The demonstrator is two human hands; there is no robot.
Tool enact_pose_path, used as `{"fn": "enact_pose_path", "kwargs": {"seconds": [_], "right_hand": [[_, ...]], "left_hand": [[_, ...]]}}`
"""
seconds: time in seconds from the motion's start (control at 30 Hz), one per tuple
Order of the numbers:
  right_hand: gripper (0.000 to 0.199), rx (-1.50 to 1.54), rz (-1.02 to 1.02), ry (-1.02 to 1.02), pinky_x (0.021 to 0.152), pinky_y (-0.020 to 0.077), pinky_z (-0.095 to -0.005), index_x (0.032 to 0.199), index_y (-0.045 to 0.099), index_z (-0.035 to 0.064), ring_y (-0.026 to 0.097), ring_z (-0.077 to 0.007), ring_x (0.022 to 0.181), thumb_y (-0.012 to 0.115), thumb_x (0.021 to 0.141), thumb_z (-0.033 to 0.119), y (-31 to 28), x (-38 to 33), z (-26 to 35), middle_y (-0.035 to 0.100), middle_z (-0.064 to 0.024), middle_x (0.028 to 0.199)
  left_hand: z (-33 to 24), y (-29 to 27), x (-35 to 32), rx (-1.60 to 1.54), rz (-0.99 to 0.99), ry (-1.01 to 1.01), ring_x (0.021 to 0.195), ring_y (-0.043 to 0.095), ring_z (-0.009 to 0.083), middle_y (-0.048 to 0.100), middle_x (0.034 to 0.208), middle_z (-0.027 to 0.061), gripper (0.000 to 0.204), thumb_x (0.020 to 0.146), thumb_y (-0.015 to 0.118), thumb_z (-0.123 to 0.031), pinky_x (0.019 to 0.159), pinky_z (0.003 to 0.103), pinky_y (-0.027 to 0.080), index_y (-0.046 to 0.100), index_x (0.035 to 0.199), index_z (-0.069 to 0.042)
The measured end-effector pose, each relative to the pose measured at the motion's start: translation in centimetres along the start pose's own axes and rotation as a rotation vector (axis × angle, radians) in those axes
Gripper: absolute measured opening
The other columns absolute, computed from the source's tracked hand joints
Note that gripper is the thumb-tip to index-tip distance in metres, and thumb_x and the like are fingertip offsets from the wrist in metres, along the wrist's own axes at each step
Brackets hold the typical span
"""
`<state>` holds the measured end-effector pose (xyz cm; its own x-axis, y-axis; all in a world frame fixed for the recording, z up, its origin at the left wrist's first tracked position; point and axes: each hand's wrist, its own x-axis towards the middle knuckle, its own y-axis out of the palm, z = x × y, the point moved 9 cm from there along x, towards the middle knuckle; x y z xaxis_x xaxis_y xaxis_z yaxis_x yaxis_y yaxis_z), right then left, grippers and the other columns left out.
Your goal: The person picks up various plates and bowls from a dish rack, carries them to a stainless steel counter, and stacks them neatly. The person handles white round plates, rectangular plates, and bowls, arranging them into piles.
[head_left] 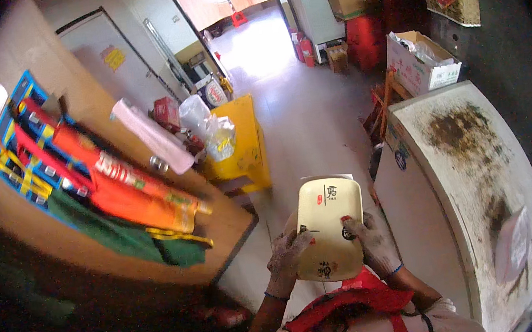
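Note:
A cream rectangular serving tray point(332, 250) with rounded corners and dark and red markings is held in front of my body. My left hand point(286, 254) grips its left edge, with the thumb on the top face. On the opposite edge, my right hand point(376, 242) holds it the same way. Both hands look covered by pale thin gloves with blue bands at the wrists. A pale edge shows just beyond the tray's far end; I cannot tell whether it is another tray beneath. The fingers under the tray are hidden.
At left, aprons point(133, 193) hang on a wooden panel. Ahead on the left stands a yellow box point(247, 139) with plastic bags point(218, 138) on top. A stained white chest point(471, 209) lines the right side, near an open carton point(420, 62). A bright doorway point(260, 50) lies ahead.

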<state>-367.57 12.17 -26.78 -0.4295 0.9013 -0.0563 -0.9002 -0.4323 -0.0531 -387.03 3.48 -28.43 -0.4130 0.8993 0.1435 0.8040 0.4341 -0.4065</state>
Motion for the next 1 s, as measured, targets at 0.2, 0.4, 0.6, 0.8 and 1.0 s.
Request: {"fn": "enact_pose_path", "kwargs": {"seconds": [0.2, 0.4, 0.6, 0.8, 1.0], "right_hand": [[0.037, -0.051, -0.026, -0.313, 0.08, 0.0455, -0.0318, 0.101, 0.063, 0.0044, 0.054, -0.0234, 0.098, 0.061, 0.085, 0.037, -0.5, 16.2, 5.2, 0.057, -0.0122, 0.1], [0.04, -0.333, 0.15, -0.394, 0.083, 0.0469, -0.038, 0.111, 0.056, 0.004, 0.053, -0.0279, 0.101, 0.064, 0.078, 0.024, 0.6, 33.6, 6.1, 0.053, -0.0123, 0.107], [0.037, -0.139, 0.187, -0.226, 0.079, 0.0465, -0.0349, 0.103, 0.059, -0.0003, 0.052, -0.022, 0.099, 0.06, 0.082, 0.03, 2.8, 48.5, 8.0, 0.055, -0.0105, 0.1], [0.049, -0.236, 0.201, -0.17, 0.09, 0.0403, -0.0377, 0.108, 0.059, 0.0029, 0.049, -0.0283, 0.104, 0.062, 0.075, 0.04, 3.9, 63.1, 13.7, 0.054, -0.0155, 0.107], [0.048, 0.111, -0.044, 0.008, 0.082, 0.0451, -0.0371, 0.102, 0.059, -0.0007, 0.053, -0.024, 0.095, 0.065, 0.076, 0.039, 0.4, 74.2, 13.3, 0.055, -0.0145, 0.103]], "left_hand": [[5.4, 2.2, 17.1, -0.302, 0.016, -0.145, 0.108, 0.046, 0.0276, 0.059, 0.108, 0.0126, 0.049, 0.085, 0.05, -0.048, 0.092, 0.038, 0.039, 0.06, 0.116, -0.01], [2.4, 0.4, 29.4, -0.597, -0.08, -0.227, 0.088, 0.056, 0.0261, 0.061, 0.101, 0.0115, 0.041, 0.084, 0.056, -0.04, 0.078, 0.038, 0.046, 0.062, 0.108, -0.008], [2.0, -2.5, 44.1, -0.05, -0.134, -0.002, 0.085, 0.058, 0.0243, 0.06, 0.097, 0.0137, 0.038, 0.084, 0.058, -0.034, 0.075, 0.036, 0.047, 0.061, 0.107, -0.004], [5.6, -2.3, 58.9, -0.584, -0.024, -0.325, 0.092, 0.053, 0.0301, 0.059, 0.098, 0.0148, 0.03, 0.083, 0.057, -0.027, 0.079, 0.035, 0.044, 0.062, 0.106, -0.009], [-3.9, -3.4, 73.0, 0.251, -0.075, 0.593, 0.094, 0.053, 0.0304, 0.059, 0.101, 0.0128, 0.025, 0.082, 0.053, -0.014, 0.081, 0.035, 0.044, 0.059, 0.106, -0.011]]}}
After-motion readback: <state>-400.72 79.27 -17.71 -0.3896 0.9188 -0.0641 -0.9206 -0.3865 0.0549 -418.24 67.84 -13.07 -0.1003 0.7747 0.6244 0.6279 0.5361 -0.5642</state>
